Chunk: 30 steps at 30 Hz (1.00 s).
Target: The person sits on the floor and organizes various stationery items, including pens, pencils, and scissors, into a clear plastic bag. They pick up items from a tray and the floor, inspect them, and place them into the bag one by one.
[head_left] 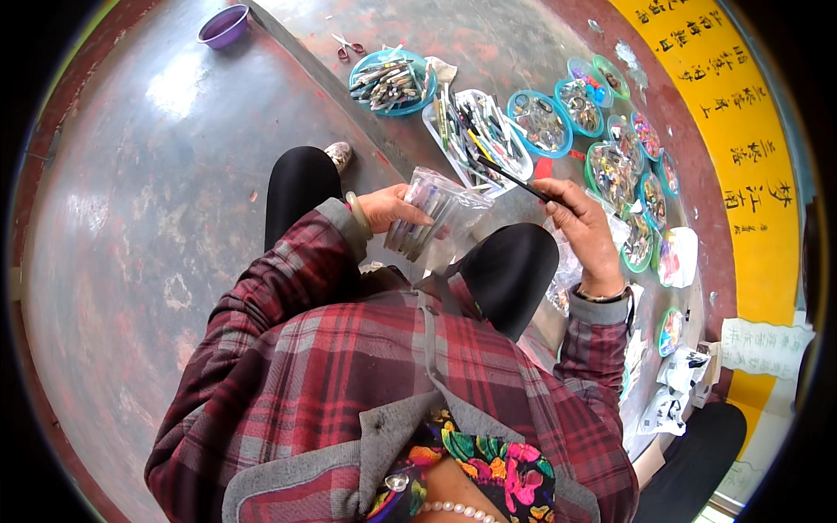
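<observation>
Several slim pen-like pieces (420, 232) are already inside a clear bag (440, 190) pinched by the fingers of the left hand (384, 209), one dark pen (514, 179) is pinched outside it by the right hand (588, 230), and many loose pens (481, 131) remain in a white tray (526, 166) on the floor (157, 218).

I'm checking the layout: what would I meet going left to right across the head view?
Purple bowl, scissors, left hand holding a clear bag, white tray of pens, right hand holding a black pen, yellow strip.
</observation>
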Available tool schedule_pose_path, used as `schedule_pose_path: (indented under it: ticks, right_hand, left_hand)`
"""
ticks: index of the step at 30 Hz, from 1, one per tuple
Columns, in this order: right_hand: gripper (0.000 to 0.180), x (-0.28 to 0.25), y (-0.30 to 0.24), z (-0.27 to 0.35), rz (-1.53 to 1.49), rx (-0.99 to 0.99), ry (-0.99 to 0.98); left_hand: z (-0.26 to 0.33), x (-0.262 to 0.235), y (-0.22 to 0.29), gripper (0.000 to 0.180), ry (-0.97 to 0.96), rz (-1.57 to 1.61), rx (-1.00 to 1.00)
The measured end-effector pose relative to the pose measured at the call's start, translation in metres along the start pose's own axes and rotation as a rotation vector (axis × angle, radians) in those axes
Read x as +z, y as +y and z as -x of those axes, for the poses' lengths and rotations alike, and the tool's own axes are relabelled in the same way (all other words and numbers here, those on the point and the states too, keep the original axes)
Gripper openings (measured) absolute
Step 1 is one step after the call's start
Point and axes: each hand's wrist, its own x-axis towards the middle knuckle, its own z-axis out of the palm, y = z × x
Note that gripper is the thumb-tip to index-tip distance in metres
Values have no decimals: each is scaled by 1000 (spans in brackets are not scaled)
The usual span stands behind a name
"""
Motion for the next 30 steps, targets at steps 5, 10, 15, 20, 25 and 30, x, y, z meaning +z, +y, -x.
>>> schedule_pose_path:
  ticks: [5, 10, 15, 20, 25, 30]
  right_hand:
    - [16, -8, 3, -17, -97, 64, -41]
    - [13, 1, -6, -30, -5, -50, -82]
    - [14, -3, -12, -36, 59, -111, -110]
    - [14, -16, -14, -43, 130, -94, -235]
    - [14, -21, -22, -48, 138, -66, -279]
    - [16, -11, -24, -60, 73, 27, -459]
  left_hand:
    - [3, 3, 1, 55, -56, -13, -72]
    - [2, 1, -2, 52, -79, -41, -89]
    - [3, 0, -1, 45, -66, -35, -93]
    - [3, 3, 1, 43, -69, -34, -76]
    - [2, 4, 0, 43, -65, -3, -93]
    - [2, 1, -2, 45, -59, 10, -104]
